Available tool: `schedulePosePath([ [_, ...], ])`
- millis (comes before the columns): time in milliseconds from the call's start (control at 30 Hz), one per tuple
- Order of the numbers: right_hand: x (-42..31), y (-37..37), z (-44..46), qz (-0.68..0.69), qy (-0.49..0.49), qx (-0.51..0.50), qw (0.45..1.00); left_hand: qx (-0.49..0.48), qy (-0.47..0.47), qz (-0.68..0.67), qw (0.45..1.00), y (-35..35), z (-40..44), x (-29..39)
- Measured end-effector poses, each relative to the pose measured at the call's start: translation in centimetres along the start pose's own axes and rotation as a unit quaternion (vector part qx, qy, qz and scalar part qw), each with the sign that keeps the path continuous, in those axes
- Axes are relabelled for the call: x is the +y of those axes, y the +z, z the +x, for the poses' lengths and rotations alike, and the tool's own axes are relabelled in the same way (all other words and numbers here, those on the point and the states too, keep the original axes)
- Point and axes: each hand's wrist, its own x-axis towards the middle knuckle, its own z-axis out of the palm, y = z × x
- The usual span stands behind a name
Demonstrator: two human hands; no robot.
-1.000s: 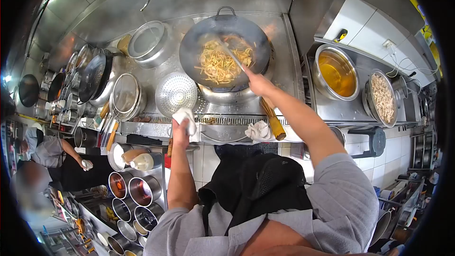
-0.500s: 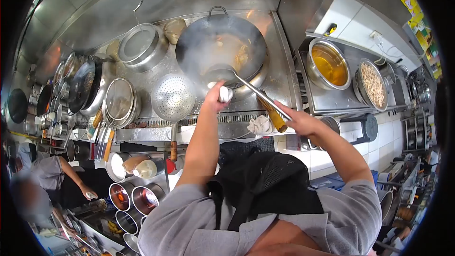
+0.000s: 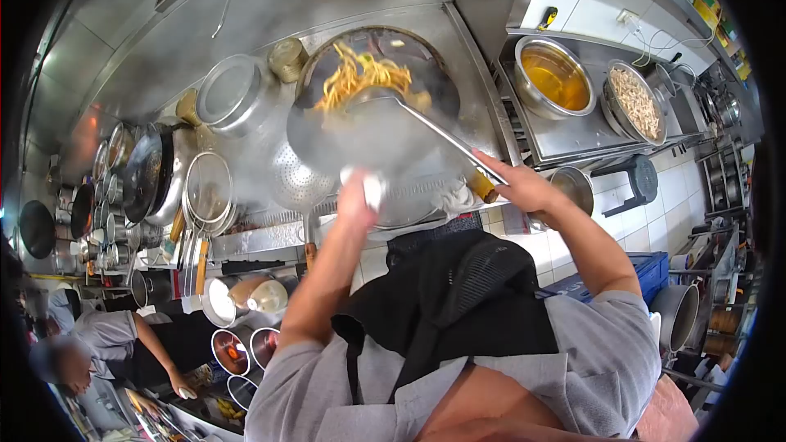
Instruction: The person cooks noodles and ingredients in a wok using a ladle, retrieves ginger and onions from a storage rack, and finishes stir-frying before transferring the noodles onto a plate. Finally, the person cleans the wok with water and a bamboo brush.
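Observation:
A dark wok (image 3: 327, 135) is tilted toward me over the stove, with steam over its near half. Noodle-like strips of food (image 3: 368, 78) are in its far half. My right hand (image 3: 524, 188) is closed round the handle of a metal ladle (image 3: 442, 133), whose bowl is at the near side of the food. My left hand (image 3: 358, 200) is closed on a white cloth (image 3: 374, 190) at the wok's near edge; steam and blur hide what lies under the cloth. A perforated strainer (image 3: 301, 178) rests just left of the wok.
Right of the stove stand a bowl of yellow liquid (image 3: 557, 78) and a bowl of pale shredded food (image 3: 634, 102). Sieves (image 3: 209, 187) and a lidded pot (image 3: 228, 92) are on the left. A co-worker (image 3: 123, 340) stands at the lower left, beside several pots.
My left hand and cloth have moved down and left. The wok is now tilted toward me, and the food has shifted to its far side. The ladle has moved up slightly.

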Motion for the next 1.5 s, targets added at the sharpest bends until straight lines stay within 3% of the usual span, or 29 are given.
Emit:
schedulePosePath([
  [67,-0.7,-3.0,-3.1,0.211,-0.009,-0.048,0.976,-0.003,-0.027,0.001,1.0,0.6,2.8,0.9],
  [100,-2.0,-5.3,-4.4,0.242,0.088,-0.116,0.959,-0.031,-0.019,-0.015,0.999,1.3,3.2,1.2],
  [167,-1.7,-6.9,-5.9,0.272,0.077,-0.145,0.948,-0.071,-0.016,0.053,0.996,3.5,-1.1,2.4],
  [200,-0.3,-6.2,-5.1,0.284,0.075,-0.157,0.943,-0.03,0.033,0.022,0.999,5.0,-0.7,2.3],
  [233,0.7,-5.3,-4.1,0.24,0.065,-0.144,0.958,-0.022,0.026,0.023,0.999,4.4,1.4,2.4],
  [300,1.7,-3.7,0.0,0.019,0.03,-0.113,0.993,-0.055,0.009,0.06,0.997,2.0,8.0,1.0],
  [400,1.3,-0.9,4.0,-0.111,0.082,-0.061,0.989,-0.041,0.072,0.005,0.997,-1.5,8.5,-4.5],
  [500,0.5,-0.4,2.8,-0.059,0.089,-0.027,0.994,-0.013,0.131,0.005,0.991,-3.9,3.6,-5.5],
  [633,-2.1,-0.9,2.9,0.085,0.074,0.046,0.993,-0.062,0.003,-0.025,0.998,-2.8,5.4,2.4],
  [700,-3.8,-1.9,4.1,0.098,0.02,0.142,0.985,-0.087,-0.03,-0.027,0.995,-1.1,4.4,5.4],
  [833,-6.6,-3.5,5.5,0.086,0.068,0.202,0.973,-0.069,-0.022,-0.014,0.997,0.8,0.9,6.3],
  [900,-8.0,-4.0,6.4,0.035,0.182,0.169,0.968,-0.05,0.178,0.04,0.982,1.4,-0.2,2.6],
  [967,-6.2,0.6,8.8,-0.009,0.193,0.15,0.97,0.001,0.249,0.139,0.959,-0.1,1.8,-1.7],
  [1033,-4.6,4.2,10.7,0.12,0.027,0.225,0.966,0.007,0.299,0.148,0.943,0.8,4.1,-2.6],
  [1067,-4.3,4.2,11.2,0.159,-0.031,0.244,0.956,0.007,0.255,0.13,0.958,2.2,3.4,-0.7],
  [1100,-4.8,2.7,11.3,0.589,0.006,0.066,0.806,0.013,0.206,0.112,0.972,3.0,2.8,1.8],
  [1133,-5.6,1.9,11.1,0.877,0.052,-0.129,0.459,-0.003,0.153,0.074,0.985,2.5,4.2,2.7],
  [1167,-6.6,1.5,11.0,0.873,0.06,-0.142,0.462,-0.069,0.099,0.044,0.992,1.6,4.7,3.1],
  [1233,-8.2,0.6,11.9,0.892,0.135,-0.123,0.413,-0.01,0.066,0.03,0.997,1.2,2.2,2.4],
  [1300,-6.1,0.3,11.8,0.889,0.131,-0.157,0.411,0.001,0.06,-0.005,0.998,0.4,-0.2,2.1],
  [1367,-3.4,-1.7,10.5,0.847,0.122,-0.199,0.478,0.016,0.046,-0.049,0.998,-0.5,-1.7,0.1],
  [1400,-2.2,-2.9,10.2,0.837,0.122,-0.221,0.485,0.004,0.066,-0.073,0.995,-1.0,-2.3,-0.7],
  [1500,1.0,-6.5,11.0,0.716,0.105,-0.319,0.612,0.047,0.17,-0.109,0.978,-3.0,-3.5,-6.2],
])
